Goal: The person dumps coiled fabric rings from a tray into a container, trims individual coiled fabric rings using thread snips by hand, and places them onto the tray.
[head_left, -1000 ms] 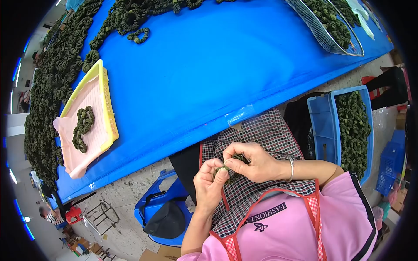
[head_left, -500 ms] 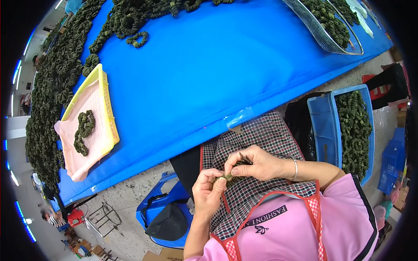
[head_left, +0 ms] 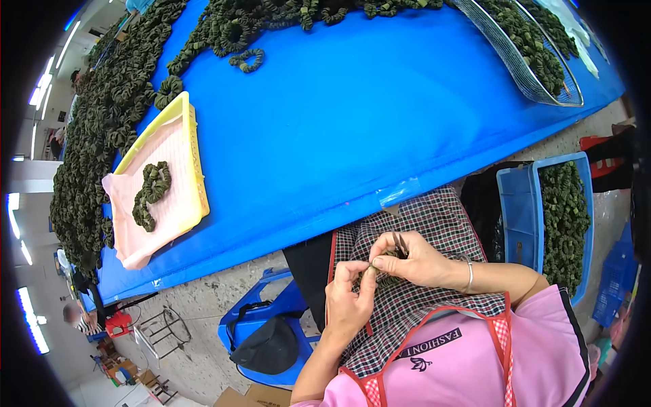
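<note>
In the head view my left hand (head_left: 350, 296) pinches the edge of a dark green scrunchie (head_left: 385, 279) between thumb and fingertips, above my lap. My right hand (head_left: 415, 262), a silver bangle at its wrist, closes on the same scrunchie, fingertips meeting those of the left. Two dark points, which look like the blades of thread snips (head_left: 401, 244), stick up from between the right-hand fingers. Most of the scrunchie is hidden behind the hands. Beneath them lies a checked apron (head_left: 434, 217) with red edging.
On the blue table (head_left: 319, 129) lie heaped green scrunchies (head_left: 102, 136), a cloth-lined yellow tray (head_left: 196, 169) with scrunchies, and a wire basket (head_left: 505, 61). A blue crate (head_left: 519, 210) of scrunchies stands at my right, a blue stool (head_left: 264, 305) at left.
The whole view has shifted slightly, so the scene sits further right and lower. My fingertips remain together on the scrunchie, now more covered; the dark points stand more upright.
</note>
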A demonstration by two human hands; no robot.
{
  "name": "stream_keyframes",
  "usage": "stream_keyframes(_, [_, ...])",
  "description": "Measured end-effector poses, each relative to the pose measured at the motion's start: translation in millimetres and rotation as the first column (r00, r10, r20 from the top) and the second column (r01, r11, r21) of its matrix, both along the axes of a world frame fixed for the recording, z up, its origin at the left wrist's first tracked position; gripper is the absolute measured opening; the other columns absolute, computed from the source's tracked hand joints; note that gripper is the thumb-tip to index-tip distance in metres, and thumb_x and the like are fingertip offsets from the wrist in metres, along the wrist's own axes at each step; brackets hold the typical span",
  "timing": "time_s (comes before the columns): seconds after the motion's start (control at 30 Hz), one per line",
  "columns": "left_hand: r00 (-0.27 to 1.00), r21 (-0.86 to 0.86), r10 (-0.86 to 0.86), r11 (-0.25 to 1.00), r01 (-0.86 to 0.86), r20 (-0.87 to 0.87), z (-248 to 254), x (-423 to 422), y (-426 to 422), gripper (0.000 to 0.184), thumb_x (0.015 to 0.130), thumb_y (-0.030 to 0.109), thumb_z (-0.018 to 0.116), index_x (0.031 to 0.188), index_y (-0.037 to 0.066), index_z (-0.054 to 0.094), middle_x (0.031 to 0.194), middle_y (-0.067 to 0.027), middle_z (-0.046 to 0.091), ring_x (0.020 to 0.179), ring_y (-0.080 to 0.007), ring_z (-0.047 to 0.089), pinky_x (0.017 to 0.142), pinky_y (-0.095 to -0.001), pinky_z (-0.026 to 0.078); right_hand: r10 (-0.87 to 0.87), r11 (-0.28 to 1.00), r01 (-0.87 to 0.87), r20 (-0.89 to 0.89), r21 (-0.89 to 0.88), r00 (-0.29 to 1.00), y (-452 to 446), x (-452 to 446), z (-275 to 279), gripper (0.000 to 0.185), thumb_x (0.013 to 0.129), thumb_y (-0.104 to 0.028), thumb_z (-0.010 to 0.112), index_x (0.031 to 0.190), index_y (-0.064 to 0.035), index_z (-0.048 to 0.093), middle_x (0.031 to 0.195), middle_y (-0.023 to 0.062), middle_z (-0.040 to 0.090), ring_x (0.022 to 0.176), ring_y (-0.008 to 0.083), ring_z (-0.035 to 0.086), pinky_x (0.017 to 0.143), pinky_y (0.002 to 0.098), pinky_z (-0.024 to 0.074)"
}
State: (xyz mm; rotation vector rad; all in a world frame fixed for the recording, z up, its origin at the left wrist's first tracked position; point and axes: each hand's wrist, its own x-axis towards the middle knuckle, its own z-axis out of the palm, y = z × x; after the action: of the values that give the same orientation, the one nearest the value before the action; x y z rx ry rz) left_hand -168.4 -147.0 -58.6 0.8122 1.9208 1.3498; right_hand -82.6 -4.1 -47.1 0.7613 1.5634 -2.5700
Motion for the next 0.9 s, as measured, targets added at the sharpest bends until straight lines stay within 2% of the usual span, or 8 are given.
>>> stream_keyframes(0.1, [0.995,0.031,-0.088,0.996,0.089,-0.037,13,4,8,0.036,0.081,0.002,0.054,0.111,-0.006,0.034,0.085,-0.0176,0.059,0.076,-0.0193,0.061,0.063,-0.0279,0.047,-0.047,0.991,0.056,-0.078,0.118,0.996,-2,-4,3,0.008,0.082,-0.008,0.057,0.084,-0.0009,0.053,0.08,0.0022,0.054,0.076,0.0072,0.049,0.068,0.0229,0.0411])
stream_keyframes(0.2, [0.993,-0.115,-0.072,0.991,0.061,-0.09,22,1,7,0.033,0.081,0.011,0.059,0.108,0.0,0.043,0.084,-0.0153,0.062,0.072,-0.0215,0.063,0.059,-0.029,0.049,0.04,0.985,-0.012,-0.156,0.175,0.987,2,-3,5,0.008,0.082,-0.007,0.057,0.084,-0.0009,0.052,0.079,0.0023,0.053,0.077,0.0073,0.049,0.068,0.0231,0.0408])
stream_keyframes(0.3, [0.997,-0.052,-0.056,0.997,0.053,-0.057,25,0,10,0.023,0.082,0.014,0.059,0.1,0.001,0.051,0.08,-0.0138,0.063,0.071,-0.023,0.064,0.057,-0.0297,0.049,0.087,0.986,-0.062,-0.163,0.154,0.983,6,1,5,0.008,0.081,-0.007,0.056,0.084,-0.0011,0.052,0.08,0.0027,0.051,0.078,0.0082,0.049,0.07,0.0235,0.0404])
stream_keyframes(0.4, [0.885,0.051,-0.061,0.998,0.042,0.462,14,-6,-3,0.018,0.084,0.015,0.058,0.095,0.003,0.051,0.07,-0.0042,0.059,0.055,-0.0067,0.052,0.047,-0.0191,0.039,0.085,0.985,-0.049,-0.217,0.164,0.972,7,5,11,0.009,0.08,-0.005,0.057,0.085,-0.0012,0.051,0.081,0.0039,0.051,0.077,0.0096,0.05,0.069,0.0249,0.0417])
stream_keyframes(0.5, [0.712,0.168,-0.096,0.985,-0.03,0.696,23,-6,-2,0.012,0.086,0.014,0.056,0.091,0.005,0.05,0.066,0.0007,0.054,0.052,-0.0006,0.042,0.046,-0.0151,0.032,0.15,0.922,-0.031,-0.281,0.385,0.948,11,8,16,0.013,0.076,-0.004,0.061,0.084,-0.0017,0.05,0.08,0.0045,0.053,0.076,0.0114,0.053,0.069,0.0257,0.043])
stream_keyframes(0.7, [0.752,0.099,-0.115,0.993,0.067,0.649,39,-15,-4,0.019,0.086,0.017,0.057,0.096,0.002,0.052,0.065,0.004,0.049,0.055,-0.0004,0.038,0.048,-0.0165,0.029,0.177,0.866,-0.003,-0.301,0.5,0.937,13,8,28,0.016,0.074,-0.005,0.064,0.084,-0.0031,0.051,0.078,0.0048,0.055,0.071,0.0123,0.056,0.064,0.0264,0.0452])
stream_keyframes(0.8, [0.866,-0.075,-0.2,0.962,0.262,0.458,43,-22,-6,0.021,0.086,0.02,0.056,0.092,0.0,0.059,0.064,0.0054,0.048,0.056,-0.0003,0.037,0.048,-0.0176,0.03,0.373,0.598,0.112,-0.399,0.793,0.837,9,-1,28,0.024,0.066,0.001,0.066,0.084,-0.0056,0.053,0.074,0.0051,0.058,0.059,0.0192,0.054,0.053,0.0302,0.0419])
stream_keyframes(0.9, [0.884,-0.056,-0.221,0.962,0.266,0.411,48,-24,-10,0.022,0.086,0.021,0.055,0.089,0.0,0.062,0.064,0.0048,0.048,0.058,-0.0014,0.039,0.05,-0.0182,0.032,0.369,0.59,0.136,-0.415,0.796,0.832,9,-2,27,0.025,0.063,0.002,0.067,0.081,-0.0079,0.053,0.071,0.0027,0.059,0.055,0.0195,0.052,0.05,0.0296,0.0384])
